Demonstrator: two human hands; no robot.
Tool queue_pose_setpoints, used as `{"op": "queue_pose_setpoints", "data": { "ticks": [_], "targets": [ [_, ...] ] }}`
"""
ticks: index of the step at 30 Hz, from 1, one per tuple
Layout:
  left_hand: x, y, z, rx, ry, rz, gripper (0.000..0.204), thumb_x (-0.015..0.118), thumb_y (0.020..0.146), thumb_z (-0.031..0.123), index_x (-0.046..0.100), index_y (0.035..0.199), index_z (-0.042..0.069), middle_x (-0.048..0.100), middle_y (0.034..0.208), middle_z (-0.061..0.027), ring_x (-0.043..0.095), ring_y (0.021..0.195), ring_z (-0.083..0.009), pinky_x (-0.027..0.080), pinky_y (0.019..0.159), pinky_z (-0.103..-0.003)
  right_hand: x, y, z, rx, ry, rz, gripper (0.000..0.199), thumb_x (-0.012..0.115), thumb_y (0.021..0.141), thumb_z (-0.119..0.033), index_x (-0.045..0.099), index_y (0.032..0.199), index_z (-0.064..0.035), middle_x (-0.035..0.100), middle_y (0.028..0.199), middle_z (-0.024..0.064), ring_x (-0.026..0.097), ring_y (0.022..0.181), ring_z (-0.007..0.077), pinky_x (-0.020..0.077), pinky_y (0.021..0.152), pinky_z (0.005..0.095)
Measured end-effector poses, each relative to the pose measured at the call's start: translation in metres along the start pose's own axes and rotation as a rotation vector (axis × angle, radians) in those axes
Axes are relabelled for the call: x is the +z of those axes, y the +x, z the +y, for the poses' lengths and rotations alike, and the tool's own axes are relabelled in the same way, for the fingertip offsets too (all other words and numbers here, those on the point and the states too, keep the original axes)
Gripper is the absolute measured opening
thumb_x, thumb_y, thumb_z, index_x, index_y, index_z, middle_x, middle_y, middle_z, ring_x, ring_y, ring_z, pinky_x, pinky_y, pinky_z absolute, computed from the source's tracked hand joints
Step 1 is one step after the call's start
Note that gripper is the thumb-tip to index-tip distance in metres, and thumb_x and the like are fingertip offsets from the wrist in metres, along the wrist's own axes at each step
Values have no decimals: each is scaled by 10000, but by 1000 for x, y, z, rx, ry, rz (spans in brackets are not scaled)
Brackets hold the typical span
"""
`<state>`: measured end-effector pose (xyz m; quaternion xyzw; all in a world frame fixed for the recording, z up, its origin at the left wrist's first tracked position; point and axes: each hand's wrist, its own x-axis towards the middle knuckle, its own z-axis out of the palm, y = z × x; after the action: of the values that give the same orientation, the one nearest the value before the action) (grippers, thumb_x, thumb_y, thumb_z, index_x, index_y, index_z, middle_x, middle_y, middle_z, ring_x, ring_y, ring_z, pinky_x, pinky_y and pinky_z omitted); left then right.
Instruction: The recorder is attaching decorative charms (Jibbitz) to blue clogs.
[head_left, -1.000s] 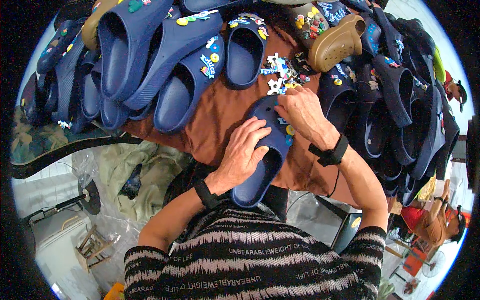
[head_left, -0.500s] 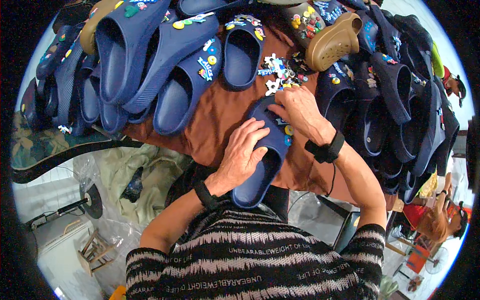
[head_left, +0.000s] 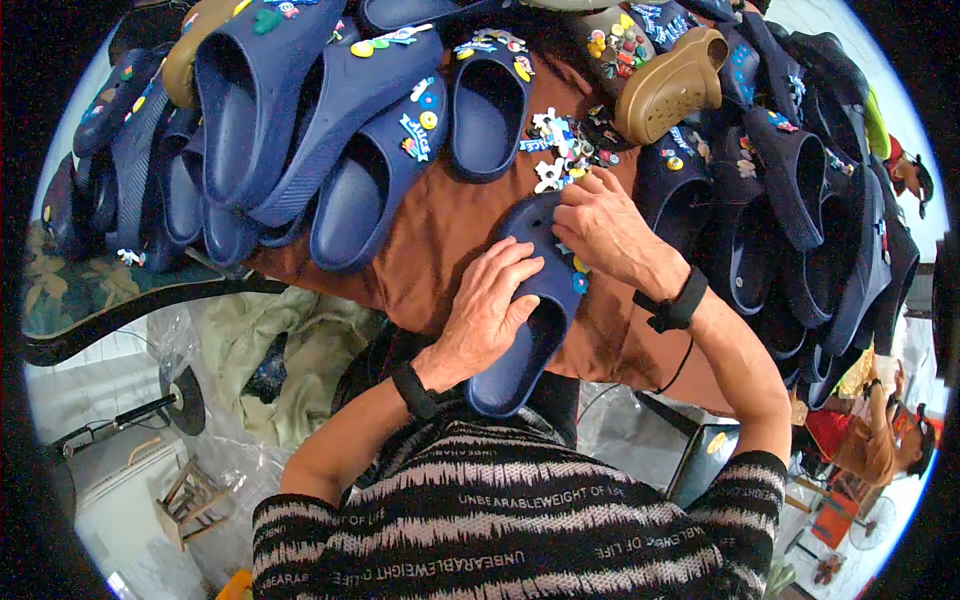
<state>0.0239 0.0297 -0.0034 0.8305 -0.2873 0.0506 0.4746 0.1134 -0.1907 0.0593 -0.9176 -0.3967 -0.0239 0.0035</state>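
A navy slip-on clog (head_left: 512,372) lies at the near edge of the brown cloth, toe pointing away from me. My left hand (head_left: 483,308) grips its left side, fingers over the upper and thumb by the foot opening. With curled fingers, my right hand (head_left: 608,232) works at the right side of the toe; anything between the fingertips is hidden. Small blue and yellow charms (head_left: 580,282) sit on the upper beside that hand. Just beyond the toe lies a loose heap of colourful shoe charms (head_left: 552,178).
Several navy clogs with charms (head_left: 352,205) crowd the left side, and more (head_left: 745,250) are stacked at the right. A brown clog (head_left: 668,95) tilts behind the charm heap. Brown cloth (head_left: 420,240) covers the table. Another person (head_left: 880,440) is at the far right.
My right hand has shifted slightly to the right along the clog's upper, its wrist moving outward. The left hand and the clog stay nearly in place.
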Motion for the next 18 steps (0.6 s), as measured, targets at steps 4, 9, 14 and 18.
{"op": "queue_pose_setpoints", "data": {
  "ticks": [4,9,14,18],
  "targets": [
    [0,2,1,-8,-3,8,489,464,1055,419,542,1343,32,509,1432,-201,419,1391,-405,317,1167,-490,-1,-13,4,95,213,12,334,681,894,-411,751,973,-93,623,1001,94,554,1094,298,402,1009,479],
    [0,2,0,-6,-2,4,502,456,1056,428,538,1345,25,505,1436,-200,417,1392,-409,311,1169,-491,9,-20,4,158,321,77,388,700,876,-428,751,1071,-96,633,1061,103,546,1130,322,399,1023,478],
    [-1,-1,1,-8,-26,-13,512,443,1060,435,534,1351,24,495,1447,-202,412,1399,-408,303,1173,-494,15,-16,16,284,683,162,214,688,863,-125,737,1040,-14,712,985,174,672,971,357,515,890,449],
    [-1,-1,-1,-16,-20,-15,512,442,1062,437,535,1351,25,495,1449,-203,409,1403,-407,304,1173,-494,5,-10,13,368,755,164,204,649,845,-34,736,1023,15,727,883,203,710,879,369,541,867,431]
  ]
}}
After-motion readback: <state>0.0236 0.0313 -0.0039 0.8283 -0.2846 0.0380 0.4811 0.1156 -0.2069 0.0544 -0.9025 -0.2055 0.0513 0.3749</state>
